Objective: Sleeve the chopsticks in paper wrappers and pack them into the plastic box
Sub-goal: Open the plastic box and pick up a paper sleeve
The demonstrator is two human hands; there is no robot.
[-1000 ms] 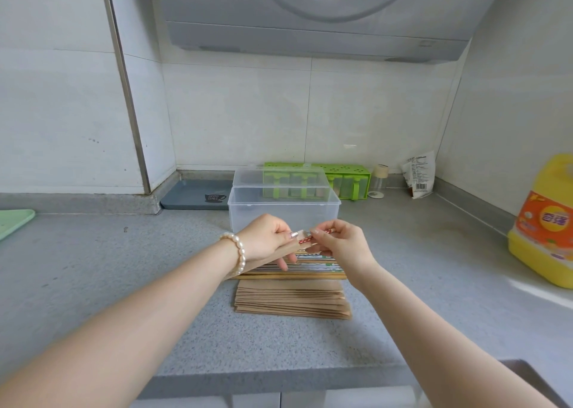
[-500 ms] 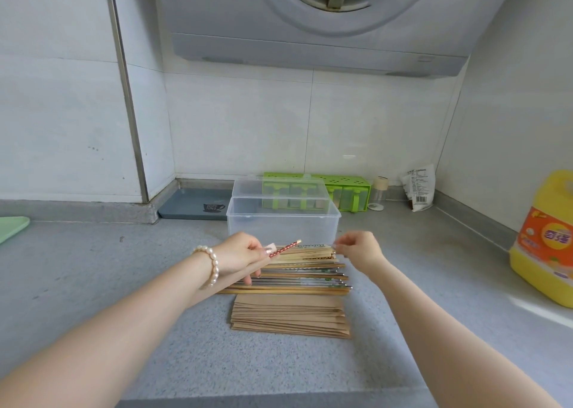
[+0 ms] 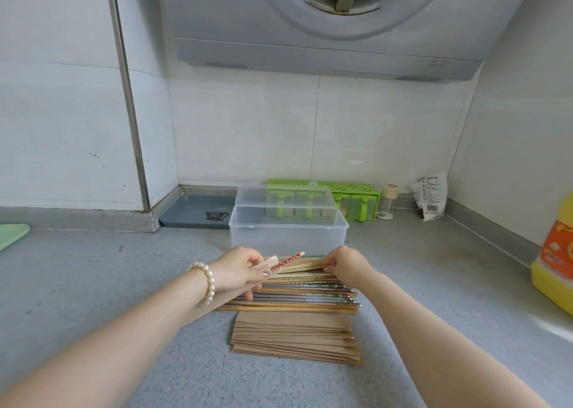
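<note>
Nearest the counter's front edge lies a stack of brown paper wrappers (image 3: pixel 294 339). Just behind it, touching, is a row of loose chopsticks (image 3: pixel 310 292) laid crosswise. Over the row's left end the left hand (image 3: pixel 238 271) grips a paper sleeve (image 3: pixel 273 262) with a red-patterned chopstick (image 3: pixel 288 260) protruding from it. At the row's far right the right hand (image 3: pixel 345 266) has its fingers curled onto chopsticks there. Behind stands the clear plastic box (image 3: pixel 288 234), lid raised. A green condiment rack (image 3: pixel 350 198) sits at the back wall; a yellow bottle (image 3: pixel 555 265) at the right edge.
</note>
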